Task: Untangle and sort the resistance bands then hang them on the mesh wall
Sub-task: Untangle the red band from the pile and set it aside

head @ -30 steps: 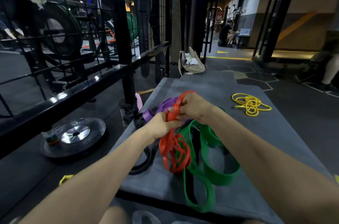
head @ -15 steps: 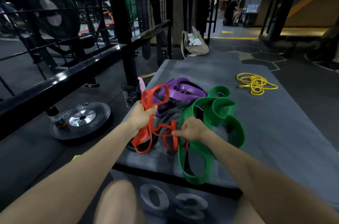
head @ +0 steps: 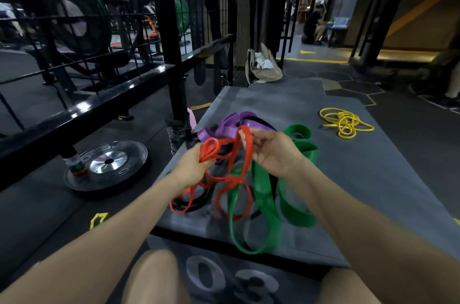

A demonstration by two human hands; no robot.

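Left hand [head: 193,167] grips bunched loop of thin red rubber band [head: 234,179]; right hand [head: 272,153] pinches same band's upper strand; wide green rubber bands [head: 263,201] hang below right hand.

A dim gym floor. A black weight plate [head: 107,167] with a silver hub lies flat at left, a small bottle [head: 74,163] standing at its edge. A beige bag [head: 263,67] sits on the floor beyond a grey mat [head: 373,179]. A person [head: 314,27] crouches far off. White numerals "03" [head: 231,278] mark the floor nearby.
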